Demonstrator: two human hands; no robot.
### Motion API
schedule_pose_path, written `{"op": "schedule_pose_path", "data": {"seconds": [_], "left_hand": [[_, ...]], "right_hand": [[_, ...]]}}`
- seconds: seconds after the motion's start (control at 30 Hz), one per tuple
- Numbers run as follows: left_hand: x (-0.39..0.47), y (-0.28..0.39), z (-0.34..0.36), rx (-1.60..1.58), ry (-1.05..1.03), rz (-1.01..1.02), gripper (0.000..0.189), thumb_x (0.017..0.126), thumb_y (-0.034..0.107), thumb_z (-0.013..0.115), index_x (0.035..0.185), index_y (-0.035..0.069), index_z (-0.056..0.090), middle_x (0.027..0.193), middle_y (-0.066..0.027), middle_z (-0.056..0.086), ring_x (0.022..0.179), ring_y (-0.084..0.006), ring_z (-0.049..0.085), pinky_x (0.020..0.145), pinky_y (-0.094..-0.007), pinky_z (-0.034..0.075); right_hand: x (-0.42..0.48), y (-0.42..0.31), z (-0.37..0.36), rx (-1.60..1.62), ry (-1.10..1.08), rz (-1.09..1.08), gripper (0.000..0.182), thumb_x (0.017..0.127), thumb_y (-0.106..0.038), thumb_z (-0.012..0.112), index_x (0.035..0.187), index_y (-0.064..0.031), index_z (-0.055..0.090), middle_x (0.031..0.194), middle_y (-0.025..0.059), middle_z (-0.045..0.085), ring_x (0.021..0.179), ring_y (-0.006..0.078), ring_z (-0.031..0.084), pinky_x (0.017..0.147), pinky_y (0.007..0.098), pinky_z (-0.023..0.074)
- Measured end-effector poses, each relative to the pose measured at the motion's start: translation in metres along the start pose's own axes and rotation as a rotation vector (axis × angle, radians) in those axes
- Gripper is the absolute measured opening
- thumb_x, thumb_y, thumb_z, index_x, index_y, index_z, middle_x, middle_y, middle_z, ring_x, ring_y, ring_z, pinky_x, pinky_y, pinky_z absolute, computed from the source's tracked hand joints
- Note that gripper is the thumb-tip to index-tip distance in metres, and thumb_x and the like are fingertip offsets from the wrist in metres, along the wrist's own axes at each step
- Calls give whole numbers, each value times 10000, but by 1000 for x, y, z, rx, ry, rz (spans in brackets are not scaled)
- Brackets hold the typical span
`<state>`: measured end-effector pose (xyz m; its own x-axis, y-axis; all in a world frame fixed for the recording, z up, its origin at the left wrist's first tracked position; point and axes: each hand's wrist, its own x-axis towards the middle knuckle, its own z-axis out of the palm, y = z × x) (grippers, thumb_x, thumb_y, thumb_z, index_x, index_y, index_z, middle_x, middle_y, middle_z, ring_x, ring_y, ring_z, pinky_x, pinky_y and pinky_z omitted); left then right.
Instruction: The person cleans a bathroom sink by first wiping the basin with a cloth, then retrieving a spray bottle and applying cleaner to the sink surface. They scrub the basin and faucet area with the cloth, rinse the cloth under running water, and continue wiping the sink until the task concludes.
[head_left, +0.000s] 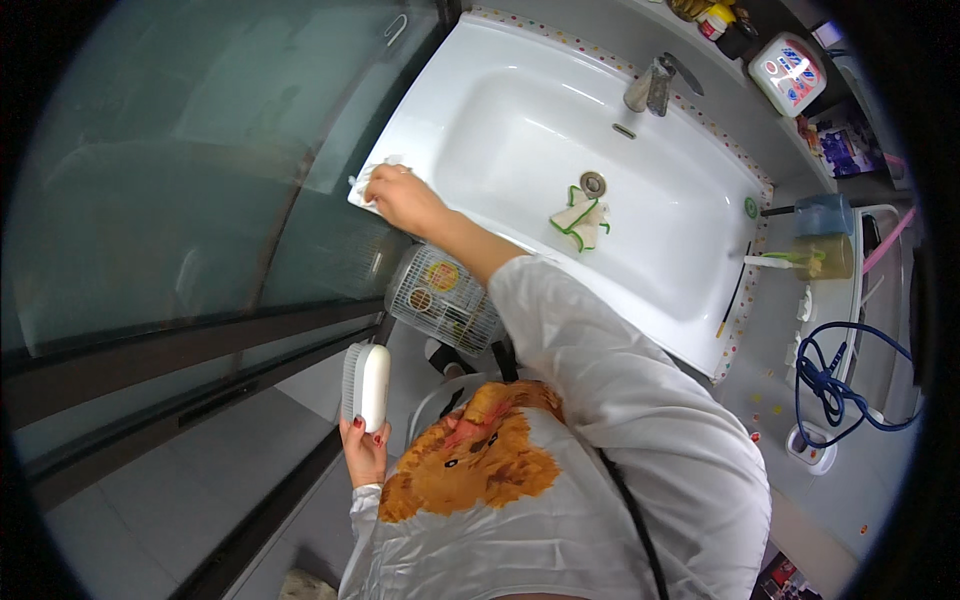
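Note:
My right hand (406, 198) reaches across to the front left corner of a white washbasin (465, 67). Its fingers are bunched on a crumpled white tissue or thin cloth (362, 182), pressed against the rim; the hand hides most of it. Low on the left, my left hand (364, 448) grips a white scrubbing brush (373, 390) by its lower end, bristles facing left. A beige cloth with green edging (579, 223) lies crumpled in the bowl, just below the metal drain (592, 184).
A glass sliding door (187, 187) borders the basin's left. Beneath the front rim stands a white wire cage (442, 300). A faucet (659, 86) rises at the back. Right of the basin are cups (823, 256), a coiled blue cable (825, 375) and a shelf holding a detergent bottle (787, 73).

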<state>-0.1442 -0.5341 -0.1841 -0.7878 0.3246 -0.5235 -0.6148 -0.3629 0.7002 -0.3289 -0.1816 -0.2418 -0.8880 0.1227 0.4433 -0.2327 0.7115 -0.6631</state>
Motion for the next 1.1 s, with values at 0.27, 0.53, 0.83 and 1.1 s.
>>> {"op": "schedule_pose_path", "data": {"seconds": [0.27,0.53,0.83,1.1], "left_hand": [[-15,-1,-44,-91,79,-47,238,883,273,651,964,97,513,916,-46,563,586,-134,410,514,-264,335],[5,6,-7,-13,-28,-59,267,883,304,652,979,101,507,918,-44,571,570,-121,402,505,-253,334],[29,-13,23,46,-204,-131,349,884,272,638,1156,89,519,1018,-46,596,562,-119,413,508,-256,352],[29,-22,43,72,-239,-211,336,884,275,645,1149,108,522,1022,-52,600,568,-127,440,510,-268,372]], "right_hand": [[-56,-9,-7,-101,-105,46,95,843,-81,580,906,-109,645,1082,72,605,1065,296,559,896,389,485],[-181,-7,-131,-99,50,466,116,849,-60,616,957,-103,613,1059,95,633,964,323,609,853,400,496],[-276,-7,-233,-92,-102,735,158,828,-48,629,976,-103,622,983,97,648,949,310,619,823,376,486],[-258,13,-214,175,22,750,407,844,-106,640,1245,-166,605,1171,150,632,1053,331,607,907,375,479]]}}
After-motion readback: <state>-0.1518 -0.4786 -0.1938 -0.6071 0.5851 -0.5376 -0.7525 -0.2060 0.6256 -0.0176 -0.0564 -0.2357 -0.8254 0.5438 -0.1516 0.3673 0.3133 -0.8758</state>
